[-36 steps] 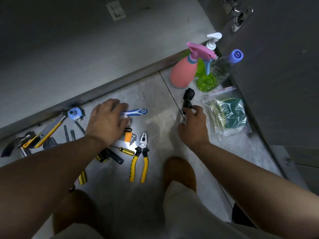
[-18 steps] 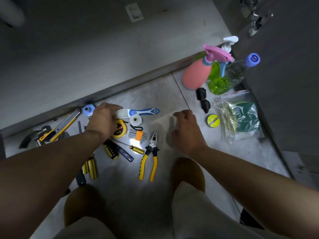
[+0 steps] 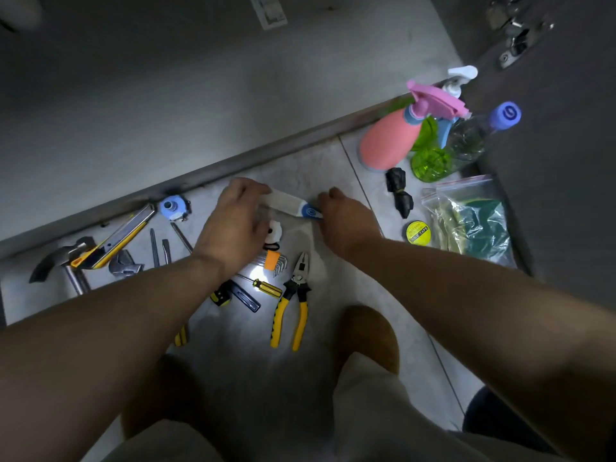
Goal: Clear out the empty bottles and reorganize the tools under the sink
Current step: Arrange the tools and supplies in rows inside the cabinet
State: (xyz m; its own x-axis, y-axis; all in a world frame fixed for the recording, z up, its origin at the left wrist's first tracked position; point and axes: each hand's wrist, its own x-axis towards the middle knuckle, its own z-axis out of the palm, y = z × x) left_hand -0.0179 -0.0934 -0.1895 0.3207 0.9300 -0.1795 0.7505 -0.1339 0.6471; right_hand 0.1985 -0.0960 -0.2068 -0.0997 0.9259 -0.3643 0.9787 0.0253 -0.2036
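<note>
Your left hand [image 3: 238, 221] curled round the white end of the blue-and-white tool [image 3: 289, 203], your right hand [image 3: 346, 217] gripping its blue handle end, tool spanning both hands near the baseboard [image 3: 200, 176], yellow pliers [image 3: 291, 308] on the floor beneath, pink spray bottle [image 3: 390, 141] well off right

A smooth grey wall [image 3: 166, 95] fills the upper view, dim, with a small white rectangular wall plate [image 3: 269, 11] near the top edge. Along its foot runs a dark metal skirting strip [image 3: 266, 151], slanting from lower left to upper right. Below it lies a floor of pale grey marbled tiles [image 3: 300, 171], crossed by a thin dark grout line [image 3: 353, 168]. On the right stands a dark grey cabinet door [image 3: 566, 161] bearing a silver metal hinge [image 3: 515, 35]. A bright white patch of light [image 3: 252, 271] glares on the tiles.
</note>
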